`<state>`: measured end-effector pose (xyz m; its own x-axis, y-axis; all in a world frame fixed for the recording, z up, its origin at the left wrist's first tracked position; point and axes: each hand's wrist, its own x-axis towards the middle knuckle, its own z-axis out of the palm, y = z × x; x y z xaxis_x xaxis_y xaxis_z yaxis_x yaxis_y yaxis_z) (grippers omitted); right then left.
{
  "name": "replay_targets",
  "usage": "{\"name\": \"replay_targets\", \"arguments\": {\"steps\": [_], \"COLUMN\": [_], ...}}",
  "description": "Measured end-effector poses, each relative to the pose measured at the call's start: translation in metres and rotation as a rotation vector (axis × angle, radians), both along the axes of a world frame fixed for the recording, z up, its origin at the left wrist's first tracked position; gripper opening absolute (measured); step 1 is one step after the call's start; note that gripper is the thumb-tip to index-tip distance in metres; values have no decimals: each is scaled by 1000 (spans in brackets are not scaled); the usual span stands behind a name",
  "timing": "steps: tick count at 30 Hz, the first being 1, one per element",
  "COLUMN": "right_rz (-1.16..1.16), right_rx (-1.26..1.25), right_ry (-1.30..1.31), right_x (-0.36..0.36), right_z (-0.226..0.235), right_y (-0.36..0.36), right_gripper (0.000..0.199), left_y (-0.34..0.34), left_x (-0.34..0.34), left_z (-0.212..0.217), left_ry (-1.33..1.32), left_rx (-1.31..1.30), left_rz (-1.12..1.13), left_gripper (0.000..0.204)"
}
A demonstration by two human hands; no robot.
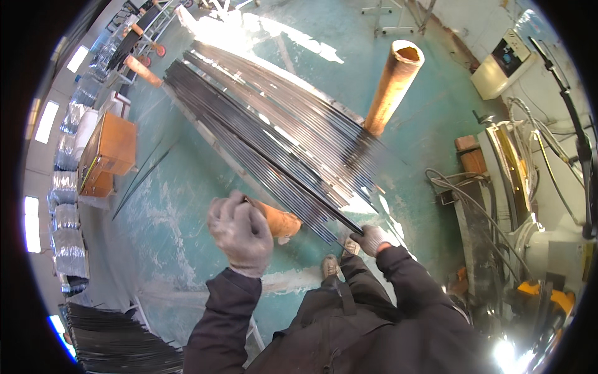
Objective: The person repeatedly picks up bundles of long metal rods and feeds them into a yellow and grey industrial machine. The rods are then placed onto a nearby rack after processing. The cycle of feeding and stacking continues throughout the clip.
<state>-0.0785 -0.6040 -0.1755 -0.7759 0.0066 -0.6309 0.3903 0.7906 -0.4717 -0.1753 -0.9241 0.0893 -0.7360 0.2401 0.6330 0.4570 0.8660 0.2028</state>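
Note:
Many long, thin dark rods [230, 134] lie side by side in a wide layer on a low support. My right hand [375, 240], in a grey work glove, is closed around the near end of a dark rod [299, 187] that runs away over the others to the far left. My left hand [240, 235], gloved too, is raised to the left of the rods with its fingers curled in. Whatever it may hold is hidden. Just behind it, an orange-brown tube [280, 222] stands at the near left corner of the layer and is partly covered by the hand.
A tall orange-brown tube [392, 87] stands at the right of the rods; another tube [143, 71] is at the far left. A wooden cabinet [109, 146] stands left. Cables and machinery [507, 156] line the right. A dark bundle of rods [112, 340] lies lower left.

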Motion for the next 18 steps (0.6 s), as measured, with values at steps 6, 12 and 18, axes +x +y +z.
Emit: {"name": "replay_targets", "arguments": {"steps": [6,12,18], "right_rz": [-150,-196,-397], "right_rx": [206,418,601], "right_ry": [-40,-133,76], "right_x": [226,509,540], "right_z": [86,228,241], "right_y": [104,150,108], "right_gripper": [60,48,29], "left_y": [45,52,96], "left_x": [139,141,167], "left_z": [-73,-204,-190], "left_ry": [-431,-1616,-1705], "left_rx": [442,1828,2165], "left_rz": [-433,38,-76], "left_gripper": [20,26,7]}}
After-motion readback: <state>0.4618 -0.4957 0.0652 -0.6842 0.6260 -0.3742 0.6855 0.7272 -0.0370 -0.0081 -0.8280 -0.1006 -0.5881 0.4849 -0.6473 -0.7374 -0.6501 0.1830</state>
